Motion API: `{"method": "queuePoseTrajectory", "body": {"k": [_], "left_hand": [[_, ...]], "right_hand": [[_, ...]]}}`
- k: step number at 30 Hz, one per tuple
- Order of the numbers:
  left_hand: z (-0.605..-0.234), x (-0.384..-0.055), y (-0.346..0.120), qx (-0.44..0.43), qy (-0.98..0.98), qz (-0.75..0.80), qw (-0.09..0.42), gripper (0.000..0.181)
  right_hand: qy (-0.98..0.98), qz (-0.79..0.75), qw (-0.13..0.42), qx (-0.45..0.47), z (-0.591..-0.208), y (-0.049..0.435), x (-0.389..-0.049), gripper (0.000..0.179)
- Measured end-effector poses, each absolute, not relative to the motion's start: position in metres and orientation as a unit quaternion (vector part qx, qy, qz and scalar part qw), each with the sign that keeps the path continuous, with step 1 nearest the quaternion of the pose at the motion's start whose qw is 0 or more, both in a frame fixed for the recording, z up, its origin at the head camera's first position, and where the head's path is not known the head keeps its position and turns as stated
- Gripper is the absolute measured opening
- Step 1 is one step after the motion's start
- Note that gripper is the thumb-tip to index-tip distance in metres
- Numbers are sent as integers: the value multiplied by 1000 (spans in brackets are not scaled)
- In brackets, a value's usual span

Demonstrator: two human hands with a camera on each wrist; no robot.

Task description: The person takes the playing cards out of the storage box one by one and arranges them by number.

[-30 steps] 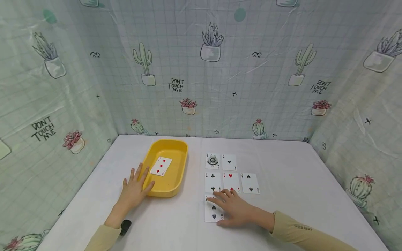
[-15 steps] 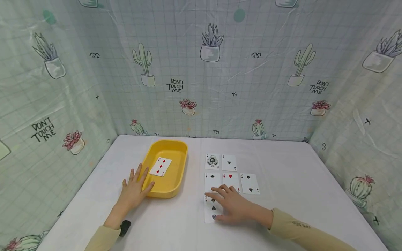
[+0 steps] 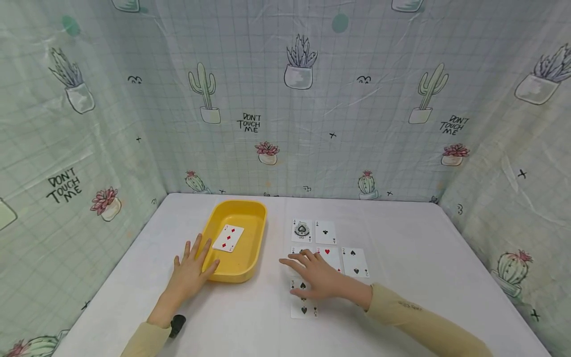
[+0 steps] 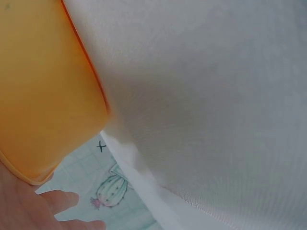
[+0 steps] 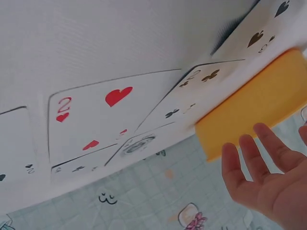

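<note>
My left hand point(image 3: 189, 275) rests with spread fingers on the near left rim of a yellow tray point(image 3: 258, 238); in the left wrist view its fingers show at the tray's edge. A three of diamonds point(image 3: 228, 238) lies face up inside. My right hand point(image 3: 318, 277) hovers with extended fingers over the playing cards and holds nothing. Beneath it are the three of spades point(image 3: 304, 311), partly covered, and the two of clubs point(image 5: 204, 79), mostly hidden in the head view. Beside these lie the two of hearts point(image 3: 327, 253) and two of spades point(image 3: 355, 263).
Behind them, the ace of spades point(image 3: 302, 230) and ace of clubs point(image 3: 325, 232) form the back row on the white table point(image 3: 401, 238). A patterned cloth point(image 3: 330, 163) encloses the table's back and sides. A dark object point(image 3: 177, 325) sits at the left wrist.
My right hand has moved up and left off the three of spades, from its near part toward the tray. The left hand and the cards stay put.
</note>
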State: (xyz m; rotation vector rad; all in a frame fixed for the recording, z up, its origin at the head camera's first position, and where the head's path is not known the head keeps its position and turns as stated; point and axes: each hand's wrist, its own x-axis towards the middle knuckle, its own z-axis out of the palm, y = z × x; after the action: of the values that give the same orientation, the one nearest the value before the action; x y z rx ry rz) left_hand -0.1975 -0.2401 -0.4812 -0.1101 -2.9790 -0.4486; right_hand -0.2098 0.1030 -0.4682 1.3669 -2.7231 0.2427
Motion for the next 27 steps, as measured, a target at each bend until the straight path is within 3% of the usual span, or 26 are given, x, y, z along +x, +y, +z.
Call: {"method": "queuePoseTrajectory", "body": {"k": [27], "left_hand": [[-479,-193,-238,-44,-984,-147,91,69]], "right_hand": [[-907,103,82,400,-440,0,-261,60]]}}
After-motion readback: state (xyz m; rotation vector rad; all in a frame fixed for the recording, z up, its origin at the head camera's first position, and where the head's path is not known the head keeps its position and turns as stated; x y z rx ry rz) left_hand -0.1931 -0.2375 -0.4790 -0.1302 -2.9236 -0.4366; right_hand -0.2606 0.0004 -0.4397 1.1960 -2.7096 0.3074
